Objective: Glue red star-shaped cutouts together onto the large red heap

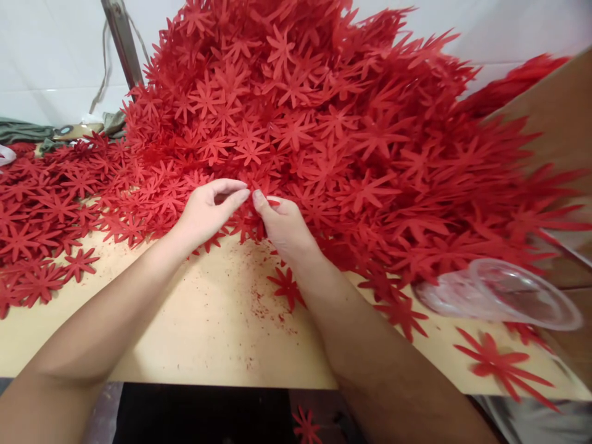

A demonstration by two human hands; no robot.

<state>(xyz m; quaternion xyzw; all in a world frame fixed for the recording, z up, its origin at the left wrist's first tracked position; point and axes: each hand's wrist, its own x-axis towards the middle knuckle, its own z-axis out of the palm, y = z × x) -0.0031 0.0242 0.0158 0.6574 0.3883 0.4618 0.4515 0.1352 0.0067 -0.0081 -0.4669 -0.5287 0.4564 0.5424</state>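
Over the front of a big heap of red star-shaped flower cutouts (296, 132), my two hands meet almost tip to tip. My left hand (210, 209) is closed in a pinch, thumb and index fingertips nearly together; anything between them is too small to make out. My right hand (284, 225) is closed, with the thumb pressed over curled fingers. Red petals of a flower cutout (272, 202) show at these fingers, though most of the piece is hidden or blends into the heap. Just below my right wrist, a single red cutout (287, 287) lies on the table.
The pale wooden table (198, 333) carries red crumbs. Flatter piles of cutouts (37, 216) spread left. At right are a clear plastic container (522, 293), a loose cutout (502, 364) and cardboard (555, 117). A metal bar (123, 43) stands behind; another cutout (307, 425) lies below the table edge.
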